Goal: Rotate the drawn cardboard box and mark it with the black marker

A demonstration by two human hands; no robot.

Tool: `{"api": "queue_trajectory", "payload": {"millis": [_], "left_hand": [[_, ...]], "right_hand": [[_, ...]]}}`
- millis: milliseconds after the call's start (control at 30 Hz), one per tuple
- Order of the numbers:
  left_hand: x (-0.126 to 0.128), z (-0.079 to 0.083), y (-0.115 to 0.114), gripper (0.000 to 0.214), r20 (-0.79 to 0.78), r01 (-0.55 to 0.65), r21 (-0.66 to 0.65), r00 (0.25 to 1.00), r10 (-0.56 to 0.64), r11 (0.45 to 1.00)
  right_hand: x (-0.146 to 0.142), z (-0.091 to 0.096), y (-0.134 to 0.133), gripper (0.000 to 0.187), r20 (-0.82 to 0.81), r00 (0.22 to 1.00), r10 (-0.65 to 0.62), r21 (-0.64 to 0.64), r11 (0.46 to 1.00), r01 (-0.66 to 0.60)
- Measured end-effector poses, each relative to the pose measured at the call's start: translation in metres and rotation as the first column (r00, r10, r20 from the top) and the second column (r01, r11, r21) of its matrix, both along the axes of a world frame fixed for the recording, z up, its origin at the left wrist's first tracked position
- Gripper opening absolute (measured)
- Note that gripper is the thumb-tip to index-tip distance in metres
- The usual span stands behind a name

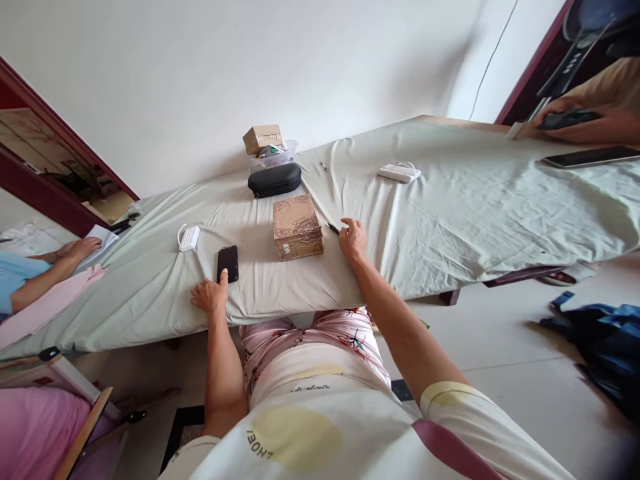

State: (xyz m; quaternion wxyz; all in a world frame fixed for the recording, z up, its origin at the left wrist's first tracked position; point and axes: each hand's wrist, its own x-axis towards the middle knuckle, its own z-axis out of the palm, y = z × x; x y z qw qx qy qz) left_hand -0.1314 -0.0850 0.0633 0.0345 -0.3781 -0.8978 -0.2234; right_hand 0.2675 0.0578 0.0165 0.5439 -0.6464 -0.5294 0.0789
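My left hand (210, 295) rests at the table's near edge, its index finger stretched onto the lower end of a black phone (228, 263), the other fingers curled. My right hand (353, 239) lies on the pale green cloth (450, 213) just right of a patterned brown cardboard box (297, 227). Its fingertips touch the end of a thin dark pen (333, 228). I cannot tell whether they pinch the pen or only touch it.
Behind the box lie a black zip case (275, 180), a clear tub with a small carton (268, 148), and white chargers (189, 238) (399, 173). Another person's hand (75, 249) is at left; another's hands (585, 121) hold a phone at right. A blue bag (600, 340) sits on the floor.
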Motion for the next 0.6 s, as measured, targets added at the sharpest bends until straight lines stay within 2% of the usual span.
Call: {"api": "queue_trajectory", "payload": {"millis": [133, 367, 600], "left_hand": [[0.009, -0.005, 0.009, 0.087, -0.005, 0.053, -0.095, 0.999, -0.054, 0.994], [0.014, -0.005, 0.025, 0.087, 0.001, 0.062, -0.185, 0.998, -0.063, 0.981], [0.019, -0.002, 0.017, 0.088, -0.008, 0.064, -0.185, 0.998, -0.066, 0.981]], "right_hand": [[0.0, 0.001, -0.001, 0.039, -0.033, 0.999, -0.009, 0.002, 1.0, 0.009], [0.001, 0.005, -0.004, 0.039, -0.072, 0.997, 0.018, 0.011, 1.0, -0.017], [0.001, 0.006, -0.004, 0.037, -0.12, 0.992, 0.05, 0.041, 0.998, -0.045]]}}
